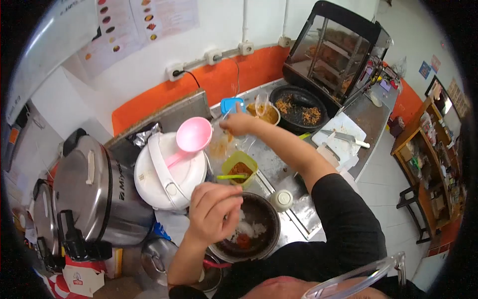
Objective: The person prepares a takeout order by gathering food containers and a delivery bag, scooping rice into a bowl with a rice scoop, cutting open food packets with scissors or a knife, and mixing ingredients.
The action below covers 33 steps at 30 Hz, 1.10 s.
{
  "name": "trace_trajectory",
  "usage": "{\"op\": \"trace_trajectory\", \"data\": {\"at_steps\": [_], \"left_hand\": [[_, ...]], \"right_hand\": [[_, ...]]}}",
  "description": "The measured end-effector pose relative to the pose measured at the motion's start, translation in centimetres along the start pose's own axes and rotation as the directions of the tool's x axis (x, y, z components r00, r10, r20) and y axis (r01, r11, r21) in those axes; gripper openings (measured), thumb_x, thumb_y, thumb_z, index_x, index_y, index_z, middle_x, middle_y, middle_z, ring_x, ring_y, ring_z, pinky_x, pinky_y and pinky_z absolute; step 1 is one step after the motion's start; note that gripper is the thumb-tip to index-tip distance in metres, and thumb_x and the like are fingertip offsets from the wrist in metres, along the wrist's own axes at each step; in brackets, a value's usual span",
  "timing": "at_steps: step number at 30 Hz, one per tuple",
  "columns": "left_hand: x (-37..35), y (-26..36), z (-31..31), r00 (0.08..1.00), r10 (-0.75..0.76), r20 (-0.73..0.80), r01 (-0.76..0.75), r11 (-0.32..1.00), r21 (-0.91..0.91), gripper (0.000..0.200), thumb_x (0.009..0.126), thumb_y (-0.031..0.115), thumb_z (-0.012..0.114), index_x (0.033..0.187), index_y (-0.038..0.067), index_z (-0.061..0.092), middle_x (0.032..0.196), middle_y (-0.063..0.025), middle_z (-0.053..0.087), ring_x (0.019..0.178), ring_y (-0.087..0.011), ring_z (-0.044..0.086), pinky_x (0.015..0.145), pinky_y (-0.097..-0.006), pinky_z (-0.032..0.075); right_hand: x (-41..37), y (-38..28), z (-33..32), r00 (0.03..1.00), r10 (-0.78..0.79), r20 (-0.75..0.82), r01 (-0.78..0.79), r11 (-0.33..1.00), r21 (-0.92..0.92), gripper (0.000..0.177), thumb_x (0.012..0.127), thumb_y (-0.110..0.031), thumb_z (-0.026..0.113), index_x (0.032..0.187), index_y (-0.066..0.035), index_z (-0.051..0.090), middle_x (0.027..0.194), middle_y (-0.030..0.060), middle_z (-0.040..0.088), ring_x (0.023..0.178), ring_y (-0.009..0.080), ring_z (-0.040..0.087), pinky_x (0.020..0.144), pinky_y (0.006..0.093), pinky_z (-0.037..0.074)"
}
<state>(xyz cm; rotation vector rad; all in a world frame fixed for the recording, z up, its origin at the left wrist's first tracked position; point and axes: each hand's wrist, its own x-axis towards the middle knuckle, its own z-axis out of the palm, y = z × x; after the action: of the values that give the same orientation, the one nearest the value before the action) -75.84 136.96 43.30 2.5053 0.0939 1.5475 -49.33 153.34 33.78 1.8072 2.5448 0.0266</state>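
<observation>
My left hand (214, 212) is curled, fingertips pressed together at the near-left rim of a dark stone bowl (271, 212); what it pinches is hidden. In the bowl lie white bits and a red dab (243, 241). Farther off, my right hand (238, 123) reaches over clear plastic bags (219, 147) with orange-brown contents, its fingers closed on something too small to tell. Beside it are a blue lid (232, 105) and a bowl of yellowish food (269, 114). Between my hands sits a green container (249, 162) of reddish-brown paste with a green spoon (231, 176).
A white rice cooker (147, 174) with a pink ladle (194, 134) and a steel pressure cooker (82, 184) stand left. Toward the back right are a black mortar (299, 97), a knife (348, 138) on a white board (351, 124), and a glass display case (333, 52).
</observation>
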Motion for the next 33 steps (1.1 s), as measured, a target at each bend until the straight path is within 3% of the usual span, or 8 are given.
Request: {"op": "trace_trajectory", "data": {"at_steps": [2,4,12,16,20,25,30,33], "left_hand": [[-1.0,1.1,-0.1,0.997,-0.057,-0.048,0.055,0.998,-0.042,0.020,0.063,0.000,0.060,0.081,0.006,0.054,0.086,-0.0072,0.059,0.071,-0.0220,0.054,0.061,-0.0320,0.042],[-2.5,1.9,-0.6,0.998,-0.064,-0.029,0.062,0.997,-0.052,0.018,0.064,0.000,0.059,0.080,0.005,0.054,0.085,-0.0078,0.059,0.070,-0.0221,0.054,0.061,-0.0320,0.042],[-8.8,8.5,-1.6,0.909,-0.410,-0.070,0.401,0.908,-0.118,0.018,0.073,0.005,0.054,0.089,0.002,0.046,0.086,-0.0146,0.053,0.076,-0.0239,0.049,0.070,-0.0336,0.041],[-9.2,11.7,0.6,0.872,-0.481,-0.092,0.432,0.844,-0.318,0.022,0.072,0.004,0.055,0.091,0.002,0.046,0.086,-0.0155,0.054,0.075,-0.0241,0.051,0.068,-0.0329,0.044],[-8.3,13.4,3.8,0.850,-0.527,0.020,0.454,0.711,-0.537,0.023,0.073,0.004,0.054,0.094,0.002,0.045,0.089,-0.0166,0.052,0.079,-0.0235,0.051,0.070,-0.0316,0.044],[-7.2,16.2,10.6,0.888,-0.411,0.204,0.441,0.642,-0.627,0.024,0.074,0.003,0.051,0.097,0.000,0.044,0.092,-0.0153,0.049,0.081,-0.0214,0.049,0.073,-0.0299,0.042],[-5.2,22.6,22.6,0.894,-0.299,0.333,0.445,0.504,-0.740,0.025,0.073,-0.003,0.048,0.098,0.000,0.044,0.094,-0.0147,0.049,0.077,-0.0191,0.049,0.071,-0.0290,0.043],[-4.9,27.0,31.8,0.829,-0.228,0.510,0.557,0.407,-0.724,0.023,0.076,-0.002,0.052,0.098,0.000,0.046,0.095,-0.0117,0.051,0.077,-0.0147,0.051,0.071,-0.0250,0.042]], "right_hand": [[0.2,0.0,1.4,0.993,-0.073,0.094,0.085,0.988,-0.127,0.018,0.072,-0.016,0.053,0.090,-0.010,0.054,0.086,0.0042,0.058,0.091,0.0231,0.052,0.093,0.0645,0.016],[0.3,0.1,3.1,0.948,-0.224,-0.228,0.131,0.923,-0.363,0.015,0.072,-0.017,0.051,0.085,-0.012,0.056,0.091,0.0057,0.054,0.098,0.0224,0.047,0.094,0.0671,0.011],[-3.9,-2.7,0.7,0.942,-0.176,-0.285,0.072,0.937,-0.341,0.013,0.069,-0.017,0.052,0.076,-0.016,0.064,0.091,0.0028,0.052,0.095,0.0206,0.046,0.080,0.0352,0.037],[-10.8,-4.9,-2.2,0.913,-0.087,-0.399,0.016,0.984,-0.179,0.014,0.067,-0.016,0.057,0.079,-0.013,0.062,0.089,0.0059,0.053,0.092,0.0226,0.047,0.075,0.0350,0.039],[-24.6,-8.7,-5.2,0.797,0.096,-0.596,0.136,0.933,0.333,0.020,0.070,-0.013,0.062,0.088,-0.006,0.056,0.086,0.0096,0.052,0.086,0.0280,0.048,0.075,0.0365,0.040],[-45.1,-11.3,-0.7,0.770,0.496,-0.401,-0.112,0.724,0.680,0.023,0.076,-0.014,0.059,0.096,-0.005,0.055,0.090,0.0118,0.054,0.085,0.0267,0.051,0.076,0.0354,0.041],[-65.3,-13.4,6.7,0.532,0.845,-0.053,-0.442,0.331,0.834,0.032,0.077,-0.020,0.059,0.104,-0.004,0.051,0.093,0.0137,0.055,0.084,0.0269,0.053,0.073,0.0367,0.044],[-75.1,-13.6,8.6,0.472,0.860,0.192,-0.751,0.279,0.599,0.043,0.077,-0.030,0.058,0.109,-0.004,0.048,0.099,0.0162,0.054,0.092,0.0304,0.053,0.077,0.0403,0.043]]}}
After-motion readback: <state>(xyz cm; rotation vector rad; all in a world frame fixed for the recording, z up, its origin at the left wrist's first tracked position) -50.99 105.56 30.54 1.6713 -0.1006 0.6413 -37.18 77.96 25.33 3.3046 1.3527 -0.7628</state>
